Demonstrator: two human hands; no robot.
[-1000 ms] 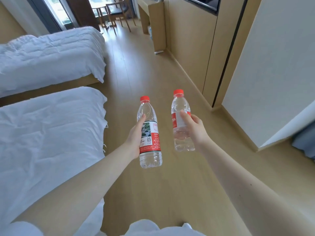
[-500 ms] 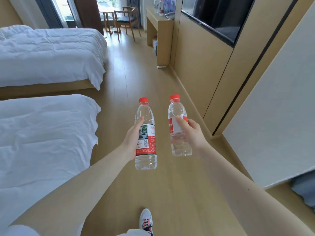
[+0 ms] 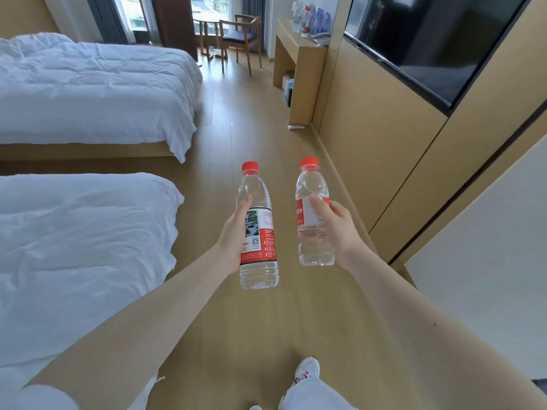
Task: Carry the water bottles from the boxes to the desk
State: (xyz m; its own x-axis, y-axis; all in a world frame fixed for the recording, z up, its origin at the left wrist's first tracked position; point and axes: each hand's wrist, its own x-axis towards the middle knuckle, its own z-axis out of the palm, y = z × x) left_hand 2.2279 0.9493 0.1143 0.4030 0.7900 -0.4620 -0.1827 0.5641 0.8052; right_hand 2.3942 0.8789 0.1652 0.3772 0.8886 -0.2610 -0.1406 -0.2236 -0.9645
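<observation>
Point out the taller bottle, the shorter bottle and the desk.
taller bottle (image 3: 264, 232), head view, on its label.
shorter bottle (image 3: 312, 184), head view, on its clear shoulder.
desk (image 3: 307, 84), head view, on its side panel.

setting: hotel-type twin bedroom. evidence: tv (image 3: 429, 39) set flush in a tan panel wall (image 3: 370, 128). across the floor (image 3: 251, 128) from the tv, two beds side by side, each with a plain white duvet: near bed (image 3: 74, 247), far bed (image 3: 88, 93), narrow gap between. beyond the tv on the same wall, a built-in desk (image 3: 307, 72) in matching wood, a cluster of bottles (image 3: 307, 19) on top. farther from the tv still, a wooden chair (image 3: 241, 37) beside a small table (image 3: 207, 28), at a window (image 3: 130, 16) with a dark curtain (image 3: 103, 19). light wood planks underfoot. fitted matching furniture and identical bedding read as a guest room.
</observation>
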